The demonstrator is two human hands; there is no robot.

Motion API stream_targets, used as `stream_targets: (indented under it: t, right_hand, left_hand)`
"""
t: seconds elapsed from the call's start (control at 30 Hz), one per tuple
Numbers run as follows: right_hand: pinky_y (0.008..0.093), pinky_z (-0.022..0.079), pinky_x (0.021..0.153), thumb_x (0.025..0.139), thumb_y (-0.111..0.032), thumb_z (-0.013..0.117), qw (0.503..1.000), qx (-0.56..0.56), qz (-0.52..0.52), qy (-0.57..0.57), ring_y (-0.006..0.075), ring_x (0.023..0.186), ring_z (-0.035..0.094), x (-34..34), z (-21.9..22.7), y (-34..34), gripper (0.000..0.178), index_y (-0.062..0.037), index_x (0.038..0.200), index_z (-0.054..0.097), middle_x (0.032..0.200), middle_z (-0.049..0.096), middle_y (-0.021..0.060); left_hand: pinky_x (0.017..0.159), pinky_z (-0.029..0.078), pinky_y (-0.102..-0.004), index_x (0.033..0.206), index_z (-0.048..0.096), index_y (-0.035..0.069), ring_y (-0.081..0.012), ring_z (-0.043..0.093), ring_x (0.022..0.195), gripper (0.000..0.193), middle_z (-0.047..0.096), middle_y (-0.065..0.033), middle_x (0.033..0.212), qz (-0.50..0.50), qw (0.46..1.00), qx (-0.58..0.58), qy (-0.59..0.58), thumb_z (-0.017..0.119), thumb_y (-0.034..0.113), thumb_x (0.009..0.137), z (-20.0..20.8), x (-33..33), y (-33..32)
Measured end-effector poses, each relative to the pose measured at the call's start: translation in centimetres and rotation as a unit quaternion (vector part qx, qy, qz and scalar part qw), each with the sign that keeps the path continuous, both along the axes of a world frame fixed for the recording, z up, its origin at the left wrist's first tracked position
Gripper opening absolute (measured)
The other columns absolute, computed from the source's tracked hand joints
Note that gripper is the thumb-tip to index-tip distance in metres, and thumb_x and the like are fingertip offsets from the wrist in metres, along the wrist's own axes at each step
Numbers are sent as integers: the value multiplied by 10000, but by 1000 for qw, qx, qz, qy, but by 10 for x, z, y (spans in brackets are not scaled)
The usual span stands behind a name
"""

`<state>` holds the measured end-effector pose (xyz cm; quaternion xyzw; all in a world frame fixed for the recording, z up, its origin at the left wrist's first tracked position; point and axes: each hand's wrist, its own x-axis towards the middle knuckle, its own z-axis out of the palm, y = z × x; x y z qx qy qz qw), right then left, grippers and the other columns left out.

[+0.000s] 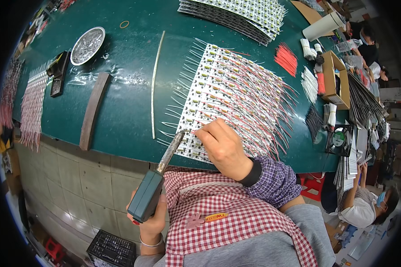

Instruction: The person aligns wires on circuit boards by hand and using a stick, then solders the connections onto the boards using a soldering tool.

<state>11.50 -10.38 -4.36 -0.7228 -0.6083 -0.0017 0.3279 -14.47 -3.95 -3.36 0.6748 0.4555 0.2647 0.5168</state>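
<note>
My left hand is wrapped round the dark green handle of a soldering gun. Its metal tip reaches up and to the right, onto the near left part of a white circuit board panel. Small components fill this panel in rows, with many red and white wires fanning off its right side and white ends sticking out at the left. Just right of the tip, my right hand is pinched low over the panel. What its fingertips hold is too small to make out.
Left on the green table are a metal bowl, a black stand, a brown bar and a thin pale rod. Stacked panels lie at the back. Red wires, a cardboard box and a fan are right.
</note>
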Motion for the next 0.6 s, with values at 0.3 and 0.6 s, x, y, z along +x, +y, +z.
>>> stream_targets:
  t: [0.3,0.6]
  right_hand:
    - [351,498,675,701,82,689,999,16,6,28,267,800,587,-14,3,-7,298,10,989,670,863,593,97]
    - [337,499,746,747,16,618,1000,-12,12,19,258,876,546,-16,-5,-9,282,10,1028,645,913,564,96]
  left_hand:
    - [599,501,-297,949,684,-89,-214,650,681,248,664,-155,848,-7,998,58,-18,732,-48,709,3,2,-1]
    - [566,472,-299,879,664,-73,-211,613,636,176,644,-138,814,-41,998,53,-19,704,-80,708,2,3,-1]
